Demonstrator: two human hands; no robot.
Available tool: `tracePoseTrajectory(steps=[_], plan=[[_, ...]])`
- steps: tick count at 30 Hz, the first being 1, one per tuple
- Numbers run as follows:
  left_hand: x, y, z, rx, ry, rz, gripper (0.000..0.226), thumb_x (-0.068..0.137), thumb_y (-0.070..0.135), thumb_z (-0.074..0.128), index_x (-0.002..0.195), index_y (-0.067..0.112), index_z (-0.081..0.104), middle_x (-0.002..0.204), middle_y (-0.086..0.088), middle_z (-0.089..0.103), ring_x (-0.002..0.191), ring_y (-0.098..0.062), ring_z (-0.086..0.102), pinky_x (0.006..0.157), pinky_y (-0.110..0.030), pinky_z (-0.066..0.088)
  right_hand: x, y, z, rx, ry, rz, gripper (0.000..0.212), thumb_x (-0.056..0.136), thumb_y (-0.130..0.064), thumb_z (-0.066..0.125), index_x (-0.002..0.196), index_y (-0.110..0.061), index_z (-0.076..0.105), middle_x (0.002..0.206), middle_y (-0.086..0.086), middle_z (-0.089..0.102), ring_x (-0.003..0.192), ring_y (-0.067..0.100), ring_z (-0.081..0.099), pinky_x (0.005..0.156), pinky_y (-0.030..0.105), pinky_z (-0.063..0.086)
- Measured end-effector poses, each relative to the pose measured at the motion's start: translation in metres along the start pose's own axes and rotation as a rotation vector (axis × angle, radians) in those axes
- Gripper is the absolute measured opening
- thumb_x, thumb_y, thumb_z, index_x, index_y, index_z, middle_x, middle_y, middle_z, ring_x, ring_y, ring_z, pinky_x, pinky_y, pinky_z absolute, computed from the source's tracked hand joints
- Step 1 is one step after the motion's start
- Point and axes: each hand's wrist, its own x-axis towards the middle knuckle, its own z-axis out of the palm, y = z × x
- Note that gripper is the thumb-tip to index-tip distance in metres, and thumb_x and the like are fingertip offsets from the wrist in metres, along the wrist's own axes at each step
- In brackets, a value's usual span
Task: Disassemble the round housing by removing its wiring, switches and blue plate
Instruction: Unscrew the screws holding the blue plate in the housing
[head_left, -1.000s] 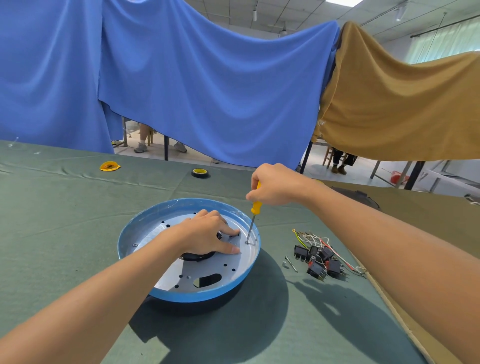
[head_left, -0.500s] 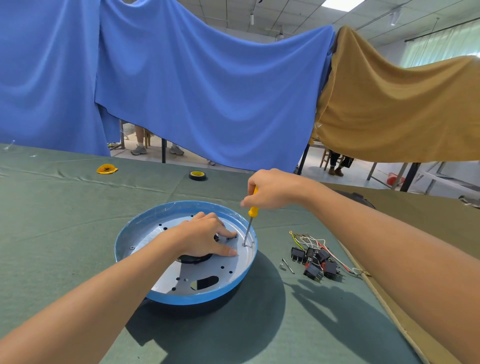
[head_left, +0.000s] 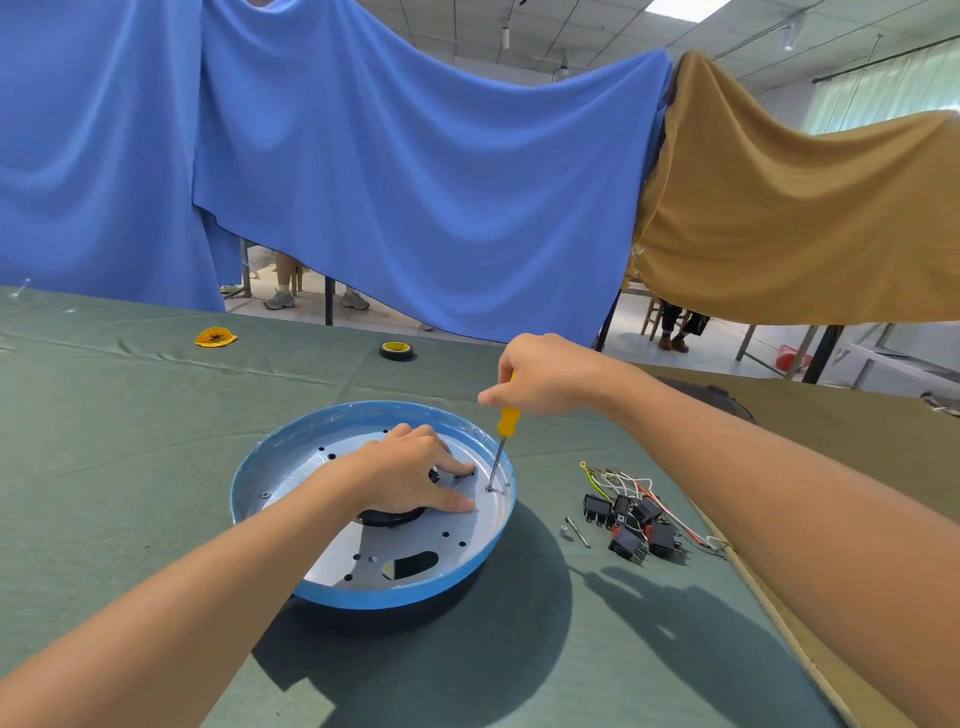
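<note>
Head view: the left hand (head_left: 410, 475), fingers spread flat, presses the round housing (head_left: 363, 597) onto the tabletop (head_left: 130, 467), presumably against rotation, while the right hand (head_left: 540, 376), fingers clamped on the yellow screwdriver (head_left: 501, 447), seats its tip in a rim-side screw (head_left: 490, 488); the switches and wiring (head_left: 636, 519) lie apart.
</note>
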Motion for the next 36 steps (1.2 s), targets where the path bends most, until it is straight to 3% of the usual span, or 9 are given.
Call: tracePoseTrajectory(steps=[4, 8, 12, 15, 19, 24, 29, 31, 36], plan=[[0.000, 0.000, 0.000, 0.008, -0.005, 0.004, 0.063, 0.084, 0.067, 0.053, 0.142, 0.044, 0.043, 0.136, 0.005, 0.040, 0.122, -0.020, 0.032, 0.104, -0.041, 0.033, -0.001, -0.001, -0.002, 0.043, -0.034, -0.006, 0.022, 0.081, -0.030, 0.063, 0.093, -0.013, 0.070, 0.096, 0.012, 0.070, 0.073, 0.020, 0.055, 0.056, 0.026, 0.043], [0.000, 0.000, -0.002, 0.004, 0.006, 0.012, 0.062, 0.085, 0.065, 0.055, 0.141, 0.043, 0.045, 0.131, 0.005, 0.042, 0.118, -0.020, 0.033, 0.104, -0.043, 0.034, 0.000, -0.001, -0.001, 0.000, 0.007, -0.010, 0.046, 0.087, -0.051, 0.059, 0.090, -0.007, 0.069, 0.076, 0.006, 0.064, 0.075, 0.023, 0.058, 0.058, 0.030, 0.043], [0.002, 0.004, -0.004, -0.012, 0.029, 0.038, 0.057, 0.085, 0.060, 0.060, 0.136, 0.036, 0.054, 0.118, 0.003, 0.053, 0.116, -0.023, 0.042, 0.101, -0.045, 0.039, 0.002, -0.001, 0.000, 0.016, 0.027, -0.050, 0.013, 0.083, -0.028, 0.064, 0.086, -0.017, 0.069, 0.081, 0.002, 0.066, 0.084, 0.022, 0.061, 0.056, 0.028, 0.044], [0.006, 0.011, -0.006, -0.197, 0.143, 0.065, 0.042, 0.083, 0.045, 0.071, 0.123, 0.032, 0.066, 0.121, 0.007, 0.062, 0.111, -0.014, 0.048, 0.094, -0.033, 0.043, 0.003, 0.000, -0.001, 0.025, -0.025, -0.052, 0.015, 0.079, -0.030, 0.062, 0.090, -0.020, 0.066, 0.093, 0.003, 0.068, 0.091, 0.022, 0.064, 0.060, 0.029, 0.047], [0.010, 0.021, -0.005, -0.260, 0.161, 0.079, 0.030, 0.082, 0.029, 0.075, 0.112, 0.030, 0.071, 0.111, 0.009, 0.065, 0.101, -0.012, 0.054, 0.080, -0.025, 0.039, 0.004, 0.004, 0.002, -0.038, -0.011, -0.036, 0.050, 0.087, -0.055, 0.056, 0.094, -0.007, 0.065, 0.087, 0.006, 0.066, 0.083, 0.025, 0.061, 0.064, 0.033, 0.047], [0.009, 0.022, -0.003, -0.238, 0.123, 0.077, 0.025, 0.083, 0.026, 0.072, 0.107, 0.034, 0.073, 0.102, 0.002, 0.067, 0.095, -0.017, 0.058, 0.082, -0.031, 0.047, -0.001, 0.008, 0.000, 0.020, -0.027, -0.051, 0.036, 0.089, -0.027, 0.055, 0.101, 0.006, 0.064, 0.083, 0.027, 0.056, 0.068, 0.022, 0.038, 0.060, 0.030, 0.031], [0.008, 0.023, -0.004, -0.216, 0.100, 0.074, 0.025, 0.086, 0.030, 0.070, 0.110, 0.035, 0.072, 0.110, 0.002, 0.066, 0.098, -0.016, 0.057, 0.083, -0.030, 0.048, -0.008, 0.011, -0.010, 0.006, -0.101, -0.158, 0.009, 0.093, -0.033, 0.057, 0.088, -0.026, 0.061, 0.081, -0.011, 0.058, 0.074, 0.008, 0.052, 0.058, 0.024, 0.037], [0.009, 0.024, -0.005, -0.202, 0.093, 0.074, 0.025, 0.087, 0.030, 0.069, 0.112, 0.034, 0.072, 0.111, 0.002, 0.066, 0.098, -0.016, 0.057, 0.081, -0.028, 0.047, -0.008, 0.011, -0.011, 0.002, -0.116, -0.164, 0.006, 0.093, -0.030, 0.057, 0.090, -0.026, 0.061, 0.086, -0.008, 0.061, 0.079, 0.012, 0.058, 0.059, 0.025, 0.041], [0.008, 0.025, -0.006, -0.194, 0.089, 0.074, 0.024, 0.087, 0.029, 0.069, 0.110, 0.035, 0.072, 0.106, 0.002, 0.066, 0.095, -0.016, 0.057, 0.080, -0.028, 0.046, -0.004, 0.007, -0.002, -0.115, -0.014, -0.074, 0.053, 0.095, -0.054, 0.045, 0.067, -0.010, 0.051, 0.067, 0.005, 0.052, 0.064, 0.019, 0.049, 0.051, 0.031, 0.032]])
